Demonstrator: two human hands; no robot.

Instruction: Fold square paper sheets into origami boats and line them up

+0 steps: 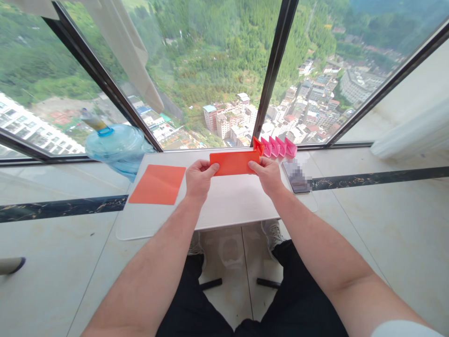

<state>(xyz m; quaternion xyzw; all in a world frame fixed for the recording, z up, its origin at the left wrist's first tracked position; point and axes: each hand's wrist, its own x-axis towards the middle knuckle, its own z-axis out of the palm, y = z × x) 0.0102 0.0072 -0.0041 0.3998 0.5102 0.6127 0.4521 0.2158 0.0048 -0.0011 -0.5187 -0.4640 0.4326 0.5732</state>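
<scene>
Between my two hands, above the white table, is an orange sheet of paper [233, 163] folded into a long rectangle. My left hand [201, 176] pinches its left end, thumb on the near face. At the right end my right hand [267, 173] grips it the same way. Flat on the table's left side lies another orange sheet [157, 184], square and with a faint crease. Behind my right hand stand several folded pink paper pieces [279, 147] in a row, with an orange folded piece [257, 146] at their left end.
The small white table [231, 206] stands over my feet, against tall windows. A phone [297, 178] lies at its right side. Beyond its left back corner is a large blue water bottle [119, 145]. A white curtain [417, 131] hangs at the right.
</scene>
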